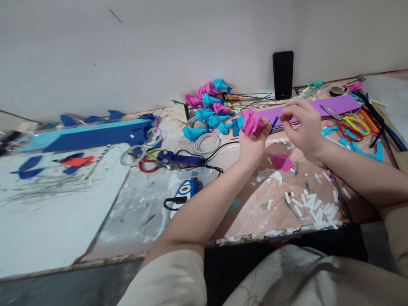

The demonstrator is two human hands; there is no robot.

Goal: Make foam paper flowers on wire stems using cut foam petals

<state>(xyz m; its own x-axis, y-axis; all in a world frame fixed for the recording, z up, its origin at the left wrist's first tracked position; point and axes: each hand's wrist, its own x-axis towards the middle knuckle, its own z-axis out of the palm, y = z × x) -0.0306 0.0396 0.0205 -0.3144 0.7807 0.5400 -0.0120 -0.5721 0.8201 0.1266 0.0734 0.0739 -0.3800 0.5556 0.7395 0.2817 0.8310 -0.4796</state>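
Head: hands [253, 146] [304, 127] at flower [250, 121], blue gadget [188, 189] marked illegibly.

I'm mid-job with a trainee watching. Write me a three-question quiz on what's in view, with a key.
1. Which of the person's hands holds the pink flower?
2. True or false: the black phone stands upright against the wall.
3. What colour is the long strip behind the right hand?
A) green
B) purple
C) yellow

Key:
1. The left hand.
2. True.
3. B.
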